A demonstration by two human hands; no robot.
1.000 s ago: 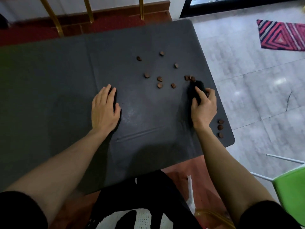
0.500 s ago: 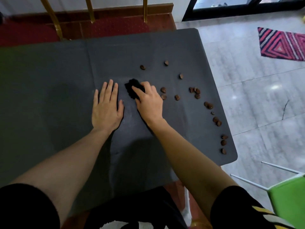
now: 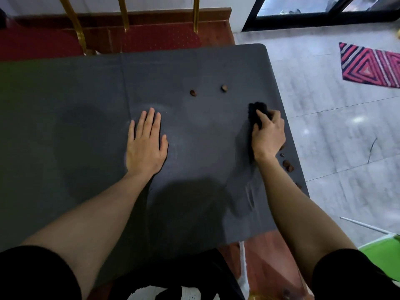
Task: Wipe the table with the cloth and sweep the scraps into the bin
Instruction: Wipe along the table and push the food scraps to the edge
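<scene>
My right hand (image 3: 268, 135) grips a bunched black cloth (image 3: 256, 112) and presses it on the dark grey table (image 3: 194, 202) close to the right edge. My left hand (image 3: 146, 144) lies flat, fingers straight, on the table's middle. Two brown scraps (image 3: 193, 92) (image 3: 224, 88) lie further back on the table. Several more scraps (image 3: 287, 165) sit along the right edge just behind my right wrist, some partly hidden by my hand. No bin is clearly visible.
Red-seated chairs with gold legs (image 3: 121, 20) stand beyond the far edge. Pale tiled floor (image 3: 335, 126) lies to the right with a striped rug (image 3: 372, 66). A green chair (image 3: 381, 254) stands at the lower right. A white strip (image 3: 242, 263) hangs below the near edge.
My right hand swept the cloth from the table's middle rightward to the right edge, pushing most of the central scraps with it. My left hand stayed flat in place.
</scene>
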